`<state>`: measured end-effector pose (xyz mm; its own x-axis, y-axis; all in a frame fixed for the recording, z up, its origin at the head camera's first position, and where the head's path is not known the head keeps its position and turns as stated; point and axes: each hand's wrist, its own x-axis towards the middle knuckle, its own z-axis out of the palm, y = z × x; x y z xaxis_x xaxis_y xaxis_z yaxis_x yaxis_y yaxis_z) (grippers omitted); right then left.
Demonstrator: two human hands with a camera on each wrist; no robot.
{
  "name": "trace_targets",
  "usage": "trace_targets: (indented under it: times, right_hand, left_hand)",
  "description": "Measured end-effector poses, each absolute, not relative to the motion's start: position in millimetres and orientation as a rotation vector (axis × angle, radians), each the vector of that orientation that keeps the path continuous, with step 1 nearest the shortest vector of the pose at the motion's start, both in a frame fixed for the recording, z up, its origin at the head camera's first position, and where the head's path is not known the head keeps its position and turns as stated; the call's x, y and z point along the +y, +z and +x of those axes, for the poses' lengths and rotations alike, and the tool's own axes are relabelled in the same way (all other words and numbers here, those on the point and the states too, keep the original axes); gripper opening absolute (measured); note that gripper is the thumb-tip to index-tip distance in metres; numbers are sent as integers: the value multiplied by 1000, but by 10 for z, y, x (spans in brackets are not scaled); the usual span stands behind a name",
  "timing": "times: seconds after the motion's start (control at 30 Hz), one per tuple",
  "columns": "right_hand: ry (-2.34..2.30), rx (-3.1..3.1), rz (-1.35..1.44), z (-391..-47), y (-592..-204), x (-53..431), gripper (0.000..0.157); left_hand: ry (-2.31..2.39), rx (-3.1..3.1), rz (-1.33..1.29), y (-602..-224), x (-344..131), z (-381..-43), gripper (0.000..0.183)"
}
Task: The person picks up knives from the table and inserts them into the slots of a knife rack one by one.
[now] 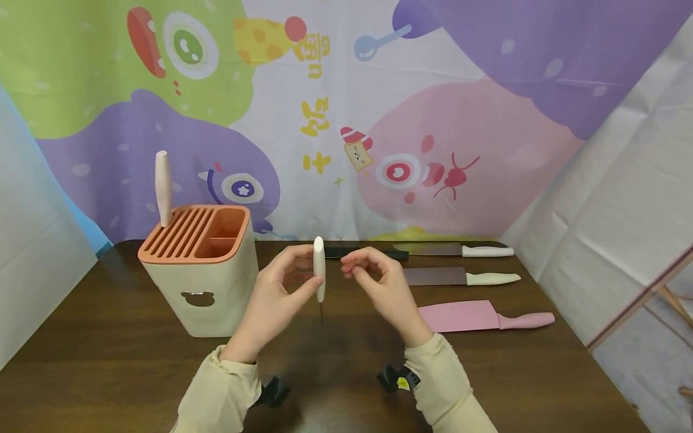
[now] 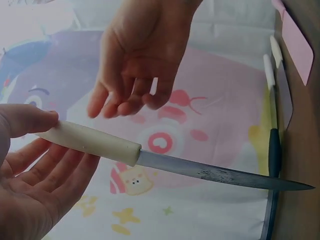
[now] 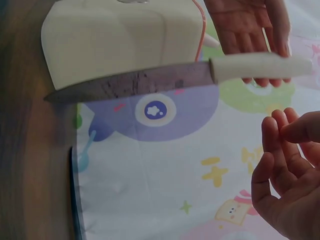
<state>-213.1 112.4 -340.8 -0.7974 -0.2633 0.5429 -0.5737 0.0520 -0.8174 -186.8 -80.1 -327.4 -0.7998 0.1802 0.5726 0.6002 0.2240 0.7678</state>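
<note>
My left hand (image 1: 275,300) pinches a knife by its cream handle (image 1: 319,264), thumb on one side and fingers on the other. The knife hangs point down over the table, edge-on in the head view; its dark-marked blade (image 2: 200,168) shows fully in the left wrist view. My right hand (image 1: 388,294) is raised just to the right of the handle, apart from it, fingers loosely bent and holding nothing. Left of my hands stands a cream knife block (image 1: 216,300) with an orange slotted top; a pale wooden-looking handle (image 1: 163,189) sticks up from one slot.
On the table's right lie a pink cleaver (image 1: 460,317), a cream-handled knife (image 1: 492,278) and a white-handled knife (image 1: 487,251). A black knife or sheath (image 1: 368,253) lies at the back edge, partly hidden. Behind hangs a cartoon-printed cloth (image 1: 335,210).
</note>
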Motion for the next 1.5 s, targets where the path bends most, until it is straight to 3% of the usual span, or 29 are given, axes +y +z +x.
trace_targets:
  times: [0.77,1.2,1.5]
  right_hand:
    - [1799,-2231,649,-2293,-3372,1583,17]
    - [1492,-2386,438,-2332,-3423,1548,14]
    - [1328,-2501,470,-2416,-3388,1530,12]
  left_hand:
    - [-1637,-2002,-720,-3175,-946,-1868,37]
    - [-1685,-1932,-695,-3109,-1025,-1832,38]
    - [-1730,-1849,-725,-3093,-1199,-1795,36]
